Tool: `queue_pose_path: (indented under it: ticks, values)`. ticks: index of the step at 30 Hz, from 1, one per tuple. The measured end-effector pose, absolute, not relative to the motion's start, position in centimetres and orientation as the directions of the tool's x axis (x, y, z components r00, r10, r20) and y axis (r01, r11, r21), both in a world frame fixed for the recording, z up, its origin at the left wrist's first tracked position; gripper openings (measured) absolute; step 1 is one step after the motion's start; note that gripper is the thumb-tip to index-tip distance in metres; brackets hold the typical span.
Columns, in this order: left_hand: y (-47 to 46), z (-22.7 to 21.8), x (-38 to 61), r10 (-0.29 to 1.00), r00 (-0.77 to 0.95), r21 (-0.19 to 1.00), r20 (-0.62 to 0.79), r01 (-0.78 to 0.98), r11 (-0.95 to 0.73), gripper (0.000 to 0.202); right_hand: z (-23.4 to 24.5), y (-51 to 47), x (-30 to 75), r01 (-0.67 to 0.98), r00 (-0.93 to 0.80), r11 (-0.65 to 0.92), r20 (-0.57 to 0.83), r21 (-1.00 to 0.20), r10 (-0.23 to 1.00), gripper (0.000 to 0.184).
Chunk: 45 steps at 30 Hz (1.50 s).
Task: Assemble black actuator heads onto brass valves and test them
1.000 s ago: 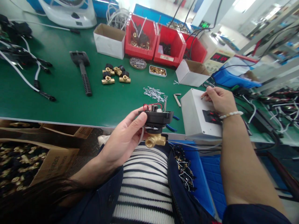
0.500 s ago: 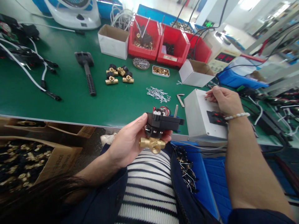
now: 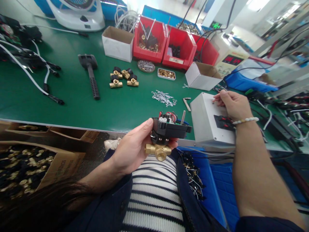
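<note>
My left hand (image 3: pixel 132 146) is closed around a motorised ball valve. Its black actuator housing (image 3: pixel 171 129) faces up, with red and blue wires and a metal pin showing on top. Below hangs the brass valve body (image 3: pixel 160 151), its round port towards me. My right hand (image 3: pixel 233 104) rests on a grey control box (image 3: pixel 205 122), thumb and fingers pinched at a small metal toggle switch (image 3: pixel 213 102) on its upper face. The fingers partly hide the switch. A black terminal with red parts (image 3: pixel 223 122) sits on the box just below that hand.
On the green bench (image 3: pixel 120 109) lie metal clips (image 3: pixel 164 98), a hex key (image 3: pixel 186 104), several brass valves (image 3: pixel 116 83) and a black mallet-like tool (image 3: pixel 91 77). Red bins (image 3: pixel 149 53) and a power supply (image 3: pixel 229 61) stand behind. A blue crate (image 3: pixel 210 187) is below the bench.
The valve in my left hand has tipped slightly, showing more of the wires on top, and sits a little lower. My right hand stays at the switch.
</note>
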<state>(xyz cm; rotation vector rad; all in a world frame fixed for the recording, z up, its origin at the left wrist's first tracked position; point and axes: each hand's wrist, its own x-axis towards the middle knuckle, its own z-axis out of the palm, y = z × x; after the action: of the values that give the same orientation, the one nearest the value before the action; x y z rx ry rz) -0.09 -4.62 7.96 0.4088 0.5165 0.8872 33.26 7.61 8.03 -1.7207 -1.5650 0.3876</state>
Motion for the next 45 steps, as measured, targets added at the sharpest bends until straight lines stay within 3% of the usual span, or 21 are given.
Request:
queue_pose_path:
  ticks: [45]
  values:
    - [-4.51, 7.34, -0.16, 0.797, 0.537, 0.441, -0.275, -0.667, 0.601, 0.045, 8.3, 7.31, 32.38, 0.689, 0.28, -0.027, 0.232, -0.724, 0.932, 0.023]
